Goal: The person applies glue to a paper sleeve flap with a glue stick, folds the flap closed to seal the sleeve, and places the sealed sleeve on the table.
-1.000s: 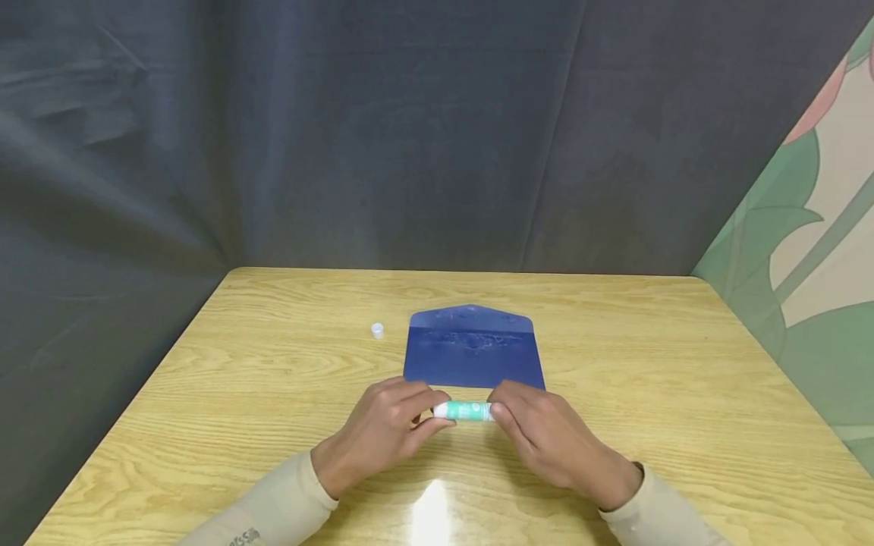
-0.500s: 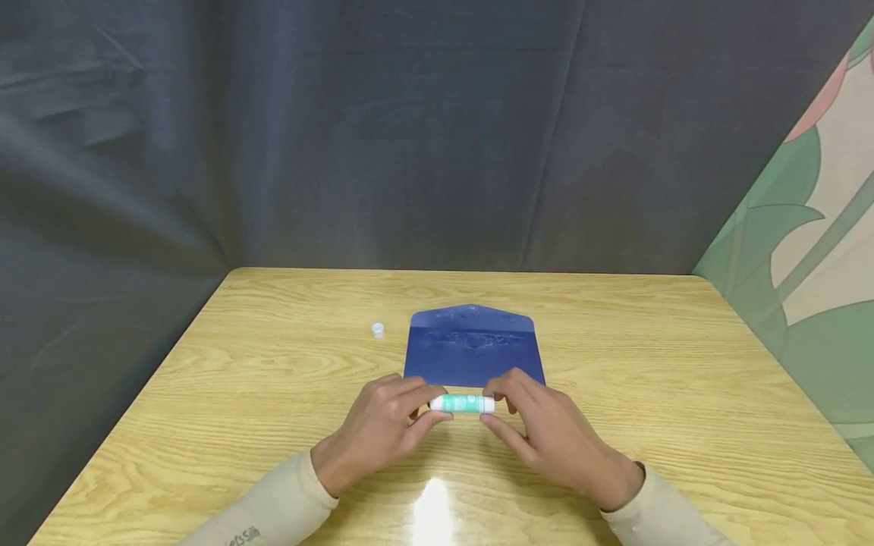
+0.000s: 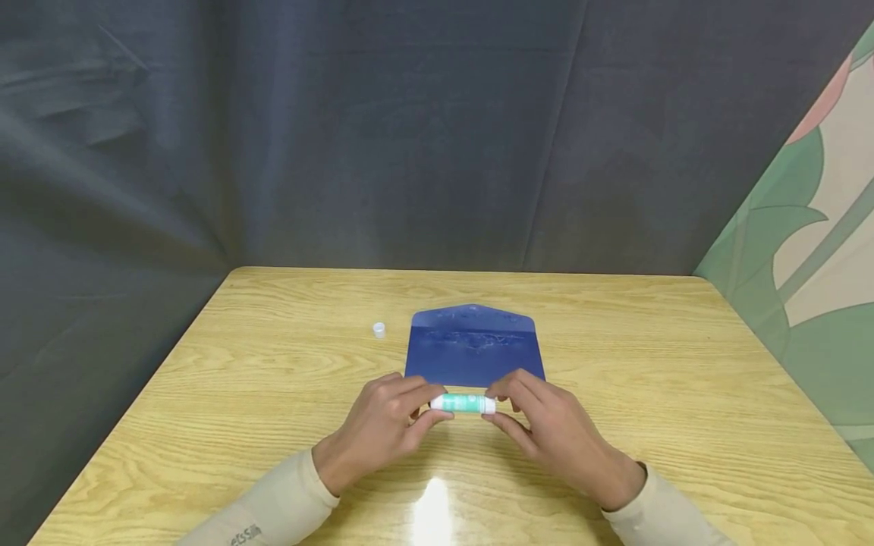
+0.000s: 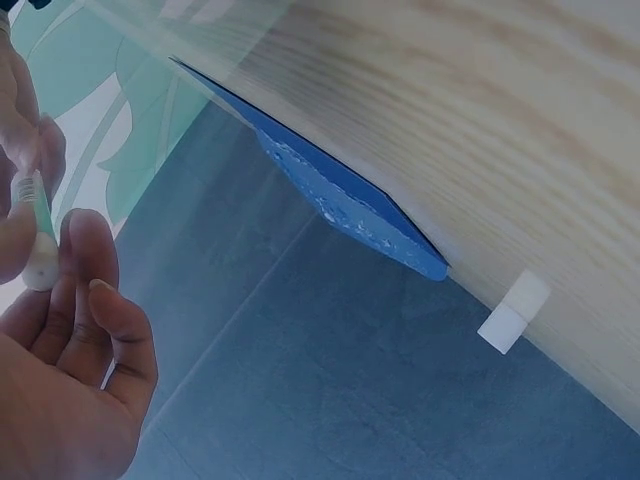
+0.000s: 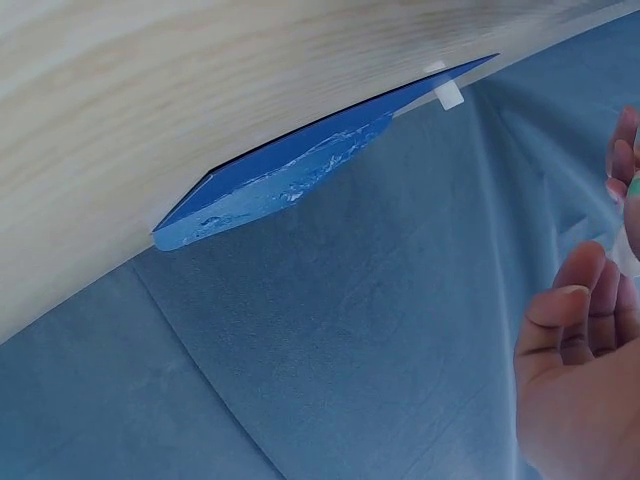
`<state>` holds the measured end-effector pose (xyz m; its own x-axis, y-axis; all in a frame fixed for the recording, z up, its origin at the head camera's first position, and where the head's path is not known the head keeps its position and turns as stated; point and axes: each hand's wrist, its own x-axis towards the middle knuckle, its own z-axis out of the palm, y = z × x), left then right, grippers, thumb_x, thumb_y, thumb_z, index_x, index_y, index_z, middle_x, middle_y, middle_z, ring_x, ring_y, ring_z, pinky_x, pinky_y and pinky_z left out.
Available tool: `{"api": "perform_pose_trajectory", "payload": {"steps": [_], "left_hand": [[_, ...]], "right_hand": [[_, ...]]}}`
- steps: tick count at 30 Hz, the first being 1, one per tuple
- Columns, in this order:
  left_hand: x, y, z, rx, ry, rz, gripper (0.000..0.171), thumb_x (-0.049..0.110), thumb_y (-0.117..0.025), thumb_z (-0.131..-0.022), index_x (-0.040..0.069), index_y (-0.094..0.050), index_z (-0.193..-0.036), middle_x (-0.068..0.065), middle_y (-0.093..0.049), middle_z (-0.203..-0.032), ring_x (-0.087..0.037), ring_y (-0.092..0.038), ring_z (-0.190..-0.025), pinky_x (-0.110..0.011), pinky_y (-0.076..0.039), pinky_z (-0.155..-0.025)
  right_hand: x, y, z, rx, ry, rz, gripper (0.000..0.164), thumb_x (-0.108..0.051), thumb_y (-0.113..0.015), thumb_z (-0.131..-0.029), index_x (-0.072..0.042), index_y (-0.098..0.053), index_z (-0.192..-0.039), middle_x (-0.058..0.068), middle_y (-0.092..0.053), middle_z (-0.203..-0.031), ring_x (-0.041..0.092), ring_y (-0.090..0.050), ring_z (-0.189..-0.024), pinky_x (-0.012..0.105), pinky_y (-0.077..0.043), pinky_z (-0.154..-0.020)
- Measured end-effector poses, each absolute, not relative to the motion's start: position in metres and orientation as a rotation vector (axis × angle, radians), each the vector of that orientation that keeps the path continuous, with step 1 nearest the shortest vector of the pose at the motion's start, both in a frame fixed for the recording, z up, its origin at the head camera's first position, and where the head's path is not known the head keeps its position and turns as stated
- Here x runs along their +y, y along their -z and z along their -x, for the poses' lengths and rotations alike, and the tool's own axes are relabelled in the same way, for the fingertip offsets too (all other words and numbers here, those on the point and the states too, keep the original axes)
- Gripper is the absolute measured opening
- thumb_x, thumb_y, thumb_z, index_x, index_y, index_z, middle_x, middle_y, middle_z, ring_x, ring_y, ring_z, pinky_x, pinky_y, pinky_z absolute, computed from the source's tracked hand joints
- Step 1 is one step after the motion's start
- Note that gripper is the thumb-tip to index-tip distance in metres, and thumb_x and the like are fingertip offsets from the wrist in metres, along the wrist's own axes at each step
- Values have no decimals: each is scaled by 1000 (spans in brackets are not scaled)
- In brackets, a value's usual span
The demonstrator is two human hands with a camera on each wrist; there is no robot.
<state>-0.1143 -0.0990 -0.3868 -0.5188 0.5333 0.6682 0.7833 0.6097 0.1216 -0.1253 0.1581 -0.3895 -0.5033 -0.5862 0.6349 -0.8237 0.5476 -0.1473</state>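
— How is the light looking in the head view?
— It's spreading bright and fairly even over the bench [image 3: 649, 349], and a white patch of glare [image 3: 432, 512] is washing out the grain near the lower edge.
— Are any shadows showing?
— Soft ones are lying beneath the left hand [image 3: 385, 421] and right hand [image 3: 556, 432]. The dark curtain [image 3: 410, 152] is catching a dull sheen along its left folds.
— Is everything staying sharp?
— The small print on the stick [image 3: 463, 403] is blurring past reading. Both wrist views are showing a hazy, bluish cast, the bench looking pale and soft.
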Motion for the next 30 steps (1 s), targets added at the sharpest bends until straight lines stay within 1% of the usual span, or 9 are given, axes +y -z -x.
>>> {"api": "perform_pose_trajectory", "payload": {"steps": [6, 10, 14, 21, 24, 28, 30], "left_hand": [[-98, 388, 114, -2265, 594, 1032, 15, 29, -77, -87, 15, -73, -88, 11, -62, -68, 1, -47, -54, -8, -32, -55], [-97, 389, 114, -2248, 611, 1040, 14, 28, -79, -85, 15, -74, -87, 11, -63, -68, -1, -53, -53, -7, -34, -55], [-98, 388, 115, -2212, 588, 1055, 14, 27, -80, -83, 15, -74, -87, 10, -65, -69, -1, -54, -53, -8, -36, -56], [-98, 387, 113, -2230, 567, 1047, 13, 27, -81, -83, 17, -75, -88, 10, -68, -71, 0, -51, -54, -9, -36, -56], [-98, 386, 113, -2229, 565, 1049, 13, 27, -81, -83, 17, -75, -88, 10, -68, -71, 1, -51, -54, -9, -35, -56], [-99, 387, 114, -2209, 548, 1062, 14, 28, -81, -83, 17, -75, -89, 10, -68, -72, 1, -50, -54, -10, -36, -55], [-99, 387, 115, -2197, 535, 1071, 15, 29, -80, -83, 17, -75, -89, 10, -69, -73, 1, -51, -55, -10, -37, -55]], "right_hand": [[160, 391, 127, -2215, -605, -1162, 27, -41, -57, -100, -15, -64, -98, -7, -65, -97, 4, -59, -73, 15, -50, -65], [160, 392, 129, -2177, -631, -1196, 27, -40, -57, -100, -14, -64, -95, -7, -65, -94, 7, -60, -74, 17, -51, -66], [160, 392, 130, -2166, -651, -1209, 24, -37, -60, -99, -14, -64, -95, -8, -64, -92, 7, -60, -75, 18, -51, -66], [160, 392, 129, -2206, -612, -1206, 23, -38, -60, -99, -15, -64, -96, -10, -62, -87, 2, -53, -71, 16, -45, -62], [160, 392, 128, -2226, -590, -1203, 23, -38, -59, -100, -16, -64, -97, -11, -61, -86, 2, -51, -72, 17, -45, -63], [160, 393, 127, -2258, -556, -1199, 24, -39, -55, -101, -17, -63, -99, -11, -58, -86, 2, -50, -73, 18, -45, -63], [160, 394, 127, -2263, -527, -1199, 26, -40, -51, -103, -17, -62, -99, -11, -56, -86, 2, -48, -73, 18, -44, -63]]}}
